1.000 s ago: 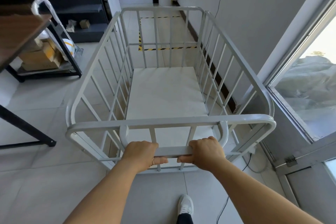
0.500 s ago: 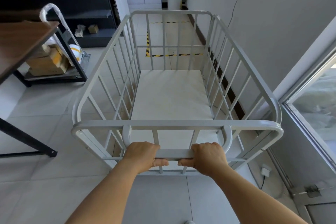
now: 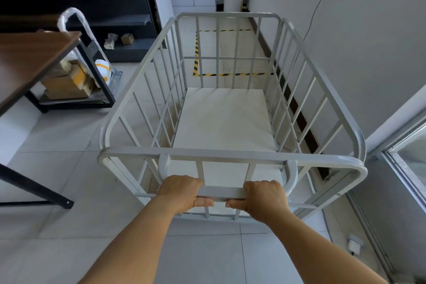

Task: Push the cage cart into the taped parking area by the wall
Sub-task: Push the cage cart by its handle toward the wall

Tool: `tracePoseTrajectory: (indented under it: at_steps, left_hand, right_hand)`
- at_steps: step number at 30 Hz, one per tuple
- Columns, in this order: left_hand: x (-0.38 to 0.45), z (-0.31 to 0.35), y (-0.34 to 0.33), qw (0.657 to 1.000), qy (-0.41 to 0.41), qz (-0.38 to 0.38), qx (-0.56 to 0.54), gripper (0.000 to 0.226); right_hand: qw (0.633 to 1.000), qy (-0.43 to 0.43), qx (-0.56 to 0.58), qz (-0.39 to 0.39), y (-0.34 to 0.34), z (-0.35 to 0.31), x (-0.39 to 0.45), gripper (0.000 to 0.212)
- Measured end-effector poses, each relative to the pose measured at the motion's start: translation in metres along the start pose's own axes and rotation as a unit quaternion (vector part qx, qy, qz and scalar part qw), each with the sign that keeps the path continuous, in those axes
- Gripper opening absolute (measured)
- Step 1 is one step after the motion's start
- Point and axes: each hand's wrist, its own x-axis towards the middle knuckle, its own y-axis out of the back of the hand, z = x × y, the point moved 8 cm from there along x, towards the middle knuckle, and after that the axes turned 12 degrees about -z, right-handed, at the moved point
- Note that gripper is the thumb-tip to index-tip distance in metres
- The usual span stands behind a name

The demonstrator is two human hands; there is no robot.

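Note:
A white barred cage cart [image 3: 230, 157] with an empty white floor stands in front of me on the tiled floor, close along the grey wall on the right. My left hand [image 3: 182, 192] and my right hand [image 3: 265, 198] both grip its low push handle [image 3: 222, 192], thumbs underneath. Ahead, seen through the far bars, lies the parking area marked with yellow-black tape [image 3: 230, 74] on the floor against the wall. The cart's front end stands short of the near tape line.
A brown table with black legs [image 3: 30, 62] juts in at the left. Behind it is a low black shelf with cardboard boxes [image 3: 66, 85] and a wrapped hand truck [image 3: 73, 18]. Dark shelving [image 3: 76, 7] fills the back left. A window frame [image 3: 405, 157] and wall plug [image 3: 353, 245] are at the right.
The cart and I have rolled forward along the wall; the taped area is nearer and the window has slid back to the right edge. Both hands keep their grip on the handle.

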Motion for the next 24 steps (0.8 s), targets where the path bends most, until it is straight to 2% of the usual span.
tracePoseTrajectory:
  at_steps: [12,24]
  left_hand:
    - [0.074,-0.053,0.050,0.999,-0.036,0.003,0.013,0.065]
    - [0.144,-0.144,0.103,0.998,-0.058,0.003,0.016,0.063]
  right_hand:
    - [0.999,-0.032,0.015,-0.007,0.042,0.001,0.087,0.061]
    - [0.998,-0.059,0.007,0.001,0.091,-0.033,0.191,0.064]
